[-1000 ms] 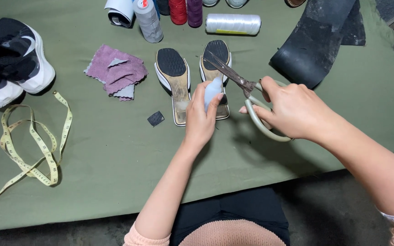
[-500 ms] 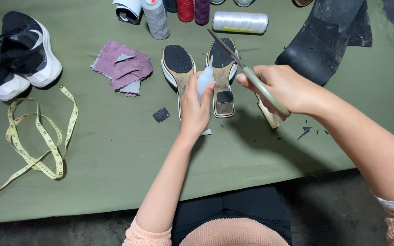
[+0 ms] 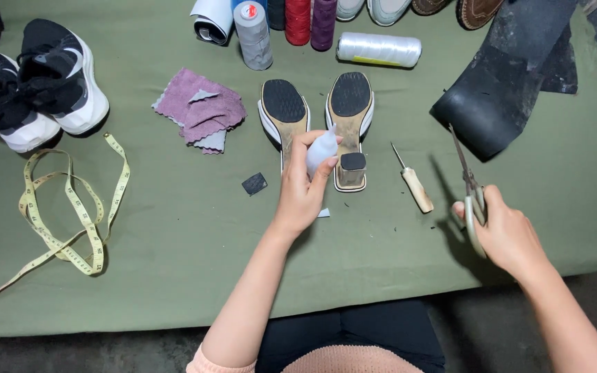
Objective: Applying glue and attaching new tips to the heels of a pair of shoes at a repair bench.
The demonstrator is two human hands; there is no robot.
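the left hand (image 3: pixel 303 190) is closed around a small pale squeeze bottle (image 3: pixel 320 150), nozzle tilted toward 12 o'clock, held over the gap between two upturned sandals. the left sandal (image 3: pixel 284 116) and right sandal (image 3: pixel 349 124) lie sole-up, side by side, on the green table cloth (image 3: pixel 174 262). a dark heel patch (image 3: pixel 353 161) already sits on the heel of the right sandal; the left sandal's heel is partly hidden behind the fingers and its state cannot be told.

the right hand (image 3: pixel 502 231) is closed on the handles of a pair of scissors (image 3: pixel 469 183), blades shut and pointing to 12 o'clock, at 3 o'clock from the sandals and well apart from them.

a small dark cut piece (image 3: pixel 254 184) lies on the cloth at 9 o'clock from the left hand. an awl with a wooden handle (image 3: pixel 414 184) lies between the right sandal and the scissors. a dark rubber sheet (image 3: pixel 502 83) lies at 1 o'clock.

step in hand, as judged: applying adhesive from the bottle to a sandal heel, with cutting apparently finished. the next move calls for a steady nozzle over the bare heel area, a controlled squeeze, and the scissors kept clear of the work.
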